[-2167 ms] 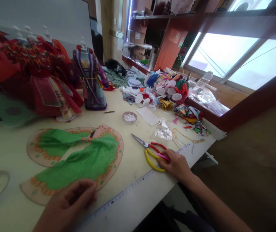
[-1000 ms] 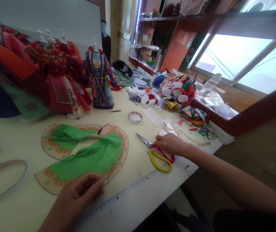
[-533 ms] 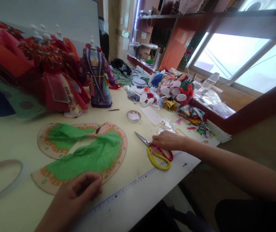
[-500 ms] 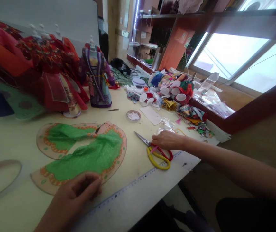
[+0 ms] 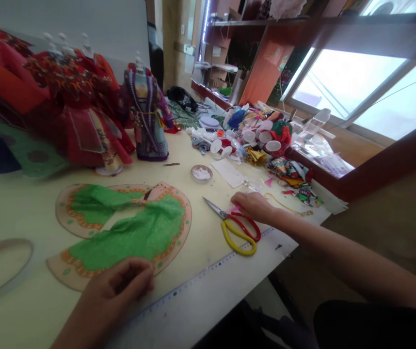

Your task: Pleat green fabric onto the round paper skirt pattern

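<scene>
My left hand point(image 5: 120, 283) rests at the lower edge of a crumpled green fabric piece point(image 5: 131, 245), its fingers curled together. The fabric lies on a tan pattern with an orange scalloped border point(image 5: 66, 225). My right hand point(image 5: 253, 206) is on the table just above a pair of scissors point(image 5: 235, 230) with red and yellow loop handles. Their blades point up and left. A small pink strip point(image 5: 235, 209) shows at its fingertips and seems pinched there. Anything thin in my left fingers is too small to tell.
A metal ruler point(image 5: 208, 269) runs along the cream table's point(image 5: 22, 213) front edge. Farther back stand a costumed dress form point(image 5: 146, 116), red embroidered garments point(image 5: 73, 97), a small dish point(image 5: 201, 173), a white card point(image 5: 227, 173) and a heap of craft scraps point(image 5: 255, 140). An oval hoop point(image 5: 0, 269) lies left.
My right hand has moved from the scissors handles to just above them, and the pink strip has moved up with it. My left hand stays at the fabric's edge.
</scene>
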Tool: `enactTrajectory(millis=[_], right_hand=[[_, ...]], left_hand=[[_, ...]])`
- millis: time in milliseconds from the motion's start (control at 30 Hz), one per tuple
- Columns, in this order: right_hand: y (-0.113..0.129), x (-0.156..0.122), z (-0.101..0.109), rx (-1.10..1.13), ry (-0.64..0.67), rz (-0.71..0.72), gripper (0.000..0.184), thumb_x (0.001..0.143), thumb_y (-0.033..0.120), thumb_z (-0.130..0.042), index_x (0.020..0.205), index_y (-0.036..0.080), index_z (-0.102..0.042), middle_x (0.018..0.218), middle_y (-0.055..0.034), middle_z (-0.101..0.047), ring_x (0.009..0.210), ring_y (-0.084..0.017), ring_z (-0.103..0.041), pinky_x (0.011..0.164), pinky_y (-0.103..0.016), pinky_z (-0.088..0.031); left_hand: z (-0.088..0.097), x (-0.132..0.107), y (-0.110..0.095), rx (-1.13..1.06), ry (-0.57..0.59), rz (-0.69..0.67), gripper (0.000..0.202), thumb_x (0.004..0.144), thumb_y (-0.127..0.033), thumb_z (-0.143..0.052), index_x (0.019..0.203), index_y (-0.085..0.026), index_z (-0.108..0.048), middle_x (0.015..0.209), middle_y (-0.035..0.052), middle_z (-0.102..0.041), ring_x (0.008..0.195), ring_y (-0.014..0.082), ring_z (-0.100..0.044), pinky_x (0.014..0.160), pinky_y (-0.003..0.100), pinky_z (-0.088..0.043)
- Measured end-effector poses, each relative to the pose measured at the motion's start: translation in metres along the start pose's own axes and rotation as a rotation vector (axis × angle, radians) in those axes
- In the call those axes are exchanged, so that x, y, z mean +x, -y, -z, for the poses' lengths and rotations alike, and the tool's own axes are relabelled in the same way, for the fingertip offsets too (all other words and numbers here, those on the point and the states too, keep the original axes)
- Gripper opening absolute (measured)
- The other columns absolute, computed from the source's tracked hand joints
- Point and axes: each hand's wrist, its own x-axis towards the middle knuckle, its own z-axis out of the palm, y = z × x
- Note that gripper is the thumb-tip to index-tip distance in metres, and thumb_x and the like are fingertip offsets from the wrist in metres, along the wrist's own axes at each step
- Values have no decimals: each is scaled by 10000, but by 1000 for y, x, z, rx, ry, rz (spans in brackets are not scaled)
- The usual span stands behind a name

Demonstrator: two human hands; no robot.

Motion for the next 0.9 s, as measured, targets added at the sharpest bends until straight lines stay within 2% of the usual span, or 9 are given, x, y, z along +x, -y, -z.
enactTrajectory(millis=[100, 200, 267, 300, 400, 467, 600, 700, 900], right_hand=[[19, -1, 2, 147, -181, -166, 226, 906, 209, -314, 929, 136, -527, 856, -91, -619, 746, -154, -556, 649, -272, -392], [64, 2, 0, 420, -210, -203, 276, 923, 301, -294, 897, 149, -523, 684, -18, -584, 550, -93, -498, 507, -216, -368], [100, 5, -3, 1062, -95, -303, 235, 870, 354, -426, 842, 154, -547, 621, 18, -537, 421, -54, -358, 405, -204, -264], [117, 7, -4, 1288, -14, -333, 232, 841, 364, -478, 790, 151, -554, 596, 30, -509, 396, -39, -301, 384, -202, -212], [157, 16, -7, 1672, 158, -353, 279, 796, 369, -551, 635, 141, -540, 454, 76, -361, 369, -23, -196, 376, -212, -102], [173, 23, -7, 1779, 215, -352, 288, 782, 352, -574, 596, 136, -537, 417, 88, -319, 355, -18, -179, 378, -223, -77], [193, 37, -5, 1911, 254, -345, 170, 750, 290, -602, 722, 123, -607, 540, 46, -492, 340, -1, -214, 369, -224, -75], [201, 43, -5, 1953, 264, -339, 155, 752, 255, -587, 815, 122, -635, 568, 42, -510, 340, 1, -221, 367, -219, -76], [207, 46, -15, 1984, 325, -328, 192, 764, 243, -574, 903, 131, -646, 587, 44, -518, 344, -1, -219, 373, -222, -85]], left_hand=[[-3, -1, -2, -44, -43, -17, 312, 690, -508, -601, 670, -197, -599, 577, -17, -593, 571, 131, -518, 576, 218, -407], [-6, -2, -4, -116, -64, -23, 268, 692, -455, -624, 694, -188, -600, 576, -16, -604, 543, 119, -510, 552, 213, -401], [-7, -1, -5, -164, -47, -20, 241, 688, -417, -641, 716, -181, -601, 585, -9, -618, 538, 117, -519, 547, 215, -409], [-6, -1, -5, -189, -54, -23, 228, 686, -397, -648, 719, -176, -599, 589, -7, -622, 539, 116, -524, 549, 215, -414], [-3, -1, -7, -274, -120, -32, 209, 665, -352, -676, 726, -169, -595, 631, 0, -634, 577, 120, -556, 567, 220, -437], [1, -1, -10, -291, -194, -65, 199, 673, -339, -676, 749, -173, -598, 696, 7, -645, 658, 133, -586, 615, 230, -460], [11, -2, -16, -173, -293, -160, 157, 713, -299, -639, 815, -183, -614, 807, 24, -659, 682, 135, -591, 606, 238, -471], [18, -4, -16, -83, -335, -220, 141, 729, -274, -616, 839, -184, -618, 843, 34, -660, 693, 146, -605, 611, 257, -489], [22, -3, -3, 21, -463, -351, 119, 749, -232, -600, 857, -183, -602, 829, 29, -656, 714, 140, -608, 663, 267, -503]])
